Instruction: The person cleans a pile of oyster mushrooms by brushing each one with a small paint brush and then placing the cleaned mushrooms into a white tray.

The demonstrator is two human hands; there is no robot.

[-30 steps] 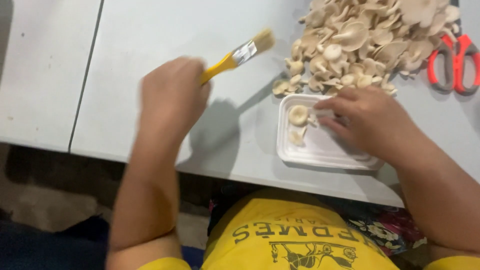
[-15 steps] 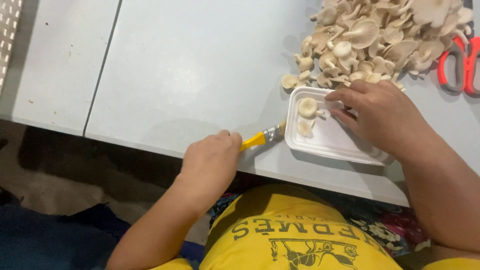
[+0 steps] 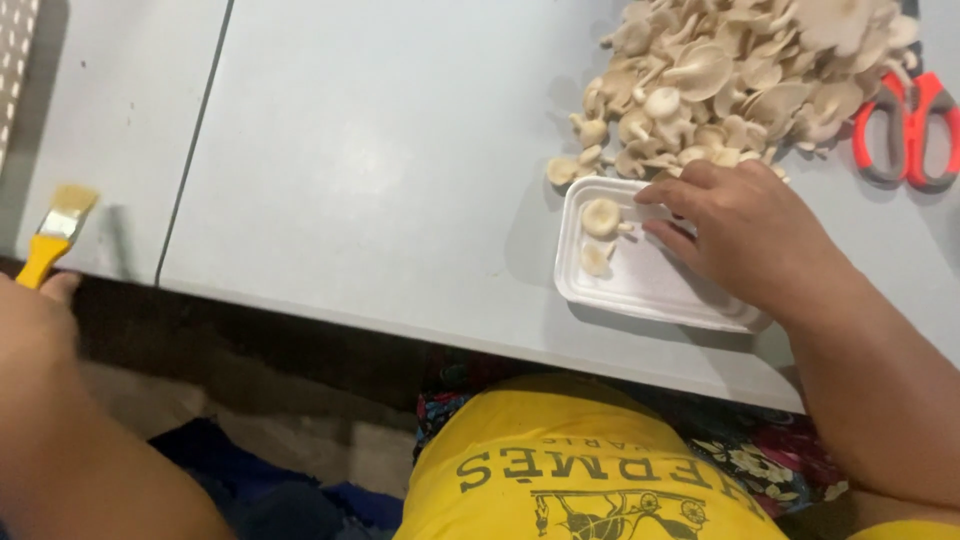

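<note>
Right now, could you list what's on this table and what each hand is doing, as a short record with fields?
Surface: grey table
Left hand: at the near table edge, holding a yellow-handled brush
Right hand: over a white tray, fingers by the mushrooms in tray
Far right: mushroom pile
Right edge: red-handled scissors, partly under the pile

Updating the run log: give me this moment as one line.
left hand: holds yellow brush at table edge | right hand: over white tray, fingers by mushroom | mushroom pile, scissors beyond
</note>
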